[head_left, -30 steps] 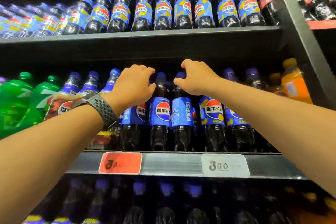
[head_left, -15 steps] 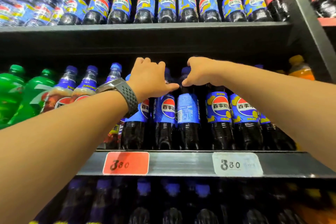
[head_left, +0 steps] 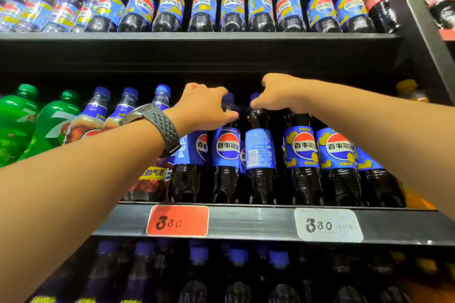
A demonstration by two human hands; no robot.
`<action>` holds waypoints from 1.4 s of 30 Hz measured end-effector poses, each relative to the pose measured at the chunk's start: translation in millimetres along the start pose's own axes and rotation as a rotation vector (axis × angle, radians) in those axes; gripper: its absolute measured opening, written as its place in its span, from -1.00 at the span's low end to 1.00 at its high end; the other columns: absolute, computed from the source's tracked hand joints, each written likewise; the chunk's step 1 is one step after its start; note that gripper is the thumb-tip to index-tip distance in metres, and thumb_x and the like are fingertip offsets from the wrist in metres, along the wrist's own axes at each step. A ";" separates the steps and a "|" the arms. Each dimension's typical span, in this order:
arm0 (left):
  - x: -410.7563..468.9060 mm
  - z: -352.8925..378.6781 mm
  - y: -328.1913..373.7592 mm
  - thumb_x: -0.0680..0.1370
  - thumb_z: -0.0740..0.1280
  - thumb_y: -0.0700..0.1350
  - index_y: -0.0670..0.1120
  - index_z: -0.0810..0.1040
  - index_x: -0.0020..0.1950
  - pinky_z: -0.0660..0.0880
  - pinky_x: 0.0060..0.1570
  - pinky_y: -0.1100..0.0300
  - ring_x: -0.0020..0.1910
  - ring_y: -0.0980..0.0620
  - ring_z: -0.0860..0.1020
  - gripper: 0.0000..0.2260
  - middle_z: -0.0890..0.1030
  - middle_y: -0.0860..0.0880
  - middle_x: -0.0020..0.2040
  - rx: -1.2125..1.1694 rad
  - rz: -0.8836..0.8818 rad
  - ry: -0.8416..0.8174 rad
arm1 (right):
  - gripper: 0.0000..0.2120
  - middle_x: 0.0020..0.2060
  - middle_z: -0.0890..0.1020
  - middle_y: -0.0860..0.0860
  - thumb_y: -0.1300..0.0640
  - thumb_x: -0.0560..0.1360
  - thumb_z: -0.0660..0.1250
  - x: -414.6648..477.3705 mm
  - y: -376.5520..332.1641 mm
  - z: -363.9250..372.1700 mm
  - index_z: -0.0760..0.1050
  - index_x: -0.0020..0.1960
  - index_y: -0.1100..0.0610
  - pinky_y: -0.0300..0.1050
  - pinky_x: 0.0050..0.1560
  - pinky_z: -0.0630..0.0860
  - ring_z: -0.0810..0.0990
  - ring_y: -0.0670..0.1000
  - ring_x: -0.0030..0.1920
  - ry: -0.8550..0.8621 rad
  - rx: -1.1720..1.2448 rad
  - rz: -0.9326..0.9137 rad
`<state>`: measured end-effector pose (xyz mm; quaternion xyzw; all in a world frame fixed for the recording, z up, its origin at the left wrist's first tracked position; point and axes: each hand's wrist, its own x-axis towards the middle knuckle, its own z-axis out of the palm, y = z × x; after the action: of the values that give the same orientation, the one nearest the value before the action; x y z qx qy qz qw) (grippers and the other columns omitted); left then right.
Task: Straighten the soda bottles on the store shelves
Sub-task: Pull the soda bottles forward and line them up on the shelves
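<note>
- The barcode bottle (head_left: 260, 152) stands at the front edge of the middle shelf (head_left: 256, 222), about midway along it. It shows its back panel of small print and barcode instead of the logo, so I judge it is the one being corrected now.
- The right hand (head_left: 280, 95) comes over the top of it. Its fingers are curled down round the cap and neck in a close pinch, a hold suited to twisting it.
- Touching it on the left is the logo bottle (head_left: 227, 152), upright with its round logo square to the front, so it looks finished.
- The left hand (head_left: 204, 109), with a grey watch (head_left: 157, 123) on its wrist, is wrapped over that bottle's neck, thumb against the shoulder. It seems to be steadying it.
- The sideways bottle (head_left: 190, 152), next to the left, shows its lettering running up the side and only half a logo. It likely needs a turn.
- Toward the right end, the yellow-patterned bottles (head_left: 320, 147) face forward in a tidy row.
- Toward the left end, the clear-necked bottles (head_left: 123, 110) and green bottles (head_left: 37, 120) seem to lean, though the wide lens may cause that.
- On the upper shelf (head_left: 197, 36), most of the top row (head_left: 204, 5) faces out. One bottle near its middle is turned aside, and the left end is too blurred to judge.
- The lower shelf row (head_left: 236, 261) is too dark to assess.
- Overall the task is partly done: a few turns remain here, with other shelves unchecked.
</note>
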<state>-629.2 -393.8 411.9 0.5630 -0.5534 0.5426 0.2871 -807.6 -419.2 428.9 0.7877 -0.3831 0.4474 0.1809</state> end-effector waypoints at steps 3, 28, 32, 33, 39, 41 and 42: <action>-1.0 0.0 2.8 0.42 0.20 0.39 -0.03 0.46 0.30 0.29 0.21 0.02 0.09 -0.06 0.54 -0.37 0.63 0.01 0.01 0.032 0.028 0.034 | -0.44 0.16 0.55 0.15 -0.14 0.49 0.32 4.1 -7.0 13.0 0.40 0.29 0.25 -0.10 -0.10 0.44 0.54 0.14 0.11 0.077 -0.023 -0.002; -13.2 1.9 -0.7 0.41 0.27 0.36 0.00 0.44 0.31 0.26 0.29 0.04 0.17 -0.07 0.46 -0.39 0.60 -0.02 0.06 -0.041 0.045 0.036 | -0.39 0.11 0.59 0.11 -0.10 0.40 0.46 5.3 6.1 3.7 0.42 0.31 0.22 0.03 0.14 0.53 0.59 0.10 0.04 -0.052 -0.083 -0.050; -11.5 -3.8 -7.7 0.48 0.20 0.33 0.00 0.47 0.33 0.31 0.26 0.01 0.17 -0.09 0.50 -0.44 0.62 -0.03 0.11 -0.035 0.075 0.061 | -0.44 0.15 0.58 0.11 -0.07 0.43 0.43 5.1 6.2 -0.5 0.43 0.31 0.21 0.02 0.17 0.51 0.56 0.11 0.10 -0.070 -0.117 -0.074; -10.9 -7.4 -12.2 0.50 0.19 0.30 -0.01 0.48 0.32 0.34 0.24 0.00 0.18 -0.11 0.51 -0.46 0.62 -0.06 0.14 -0.034 0.060 0.096 | -0.43 0.18 0.56 0.12 -0.11 0.44 0.40 4.8 3.6 0.6 0.43 0.30 0.22 0.00 0.16 0.50 0.54 0.12 0.13 -0.035 -0.139 -0.078; -20.3 -28.7 -52.3 0.32 0.30 0.44 -0.04 0.37 0.41 0.37 0.28 -0.05 0.29 -0.13 0.44 -0.18 0.51 -0.09 0.31 -0.083 -0.054 -0.039 | -0.26 0.19 0.54 0.16 -0.30 0.36 0.38 2.2 -9.3 10.1 0.42 0.28 0.26 0.00 0.12 0.50 0.51 0.16 0.17 0.058 -0.186 -0.075; -25.4 -29.9 -61.0 0.25 0.38 0.44 -0.04 0.33 0.43 0.39 0.27 -0.04 0.27 -0.14 0.45 -0.11 0.50 -0.09 0.31 -0.056 -0.049 -0.159 | -0.27 0.19 0.54 0.15 -0.24 0.34 0.45 1.9 -10.2 12.4 0.40 0.29 0.24 -0.03 0.08 0.51 0.52 0.15 0.15 0.034 -0.216 -0.061; -26.9 -29.4 -63.9 0.24 0.38 0.44 -0.04 0.34 0.41 0.41 0.24 -0.03 0.24 -0.13 0.48 -0.11 0.53 -0.08 0.28 -0.055 -0.047 -0.178 | -0.27 0.19 0.54 0.15 -0.20 0.34 0.47 1.8 -10.5 12.3 0.39 0.30 0.23 -0.03 0.08 0.51 0.52 0.15 0.15 0.027 -0.228 -0.054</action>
<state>-572.7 -344.0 411.9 0.6139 -0.5779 0.4681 0.2647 -792.1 -421.0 424.5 0.7659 -0.4078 0.4064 0.2864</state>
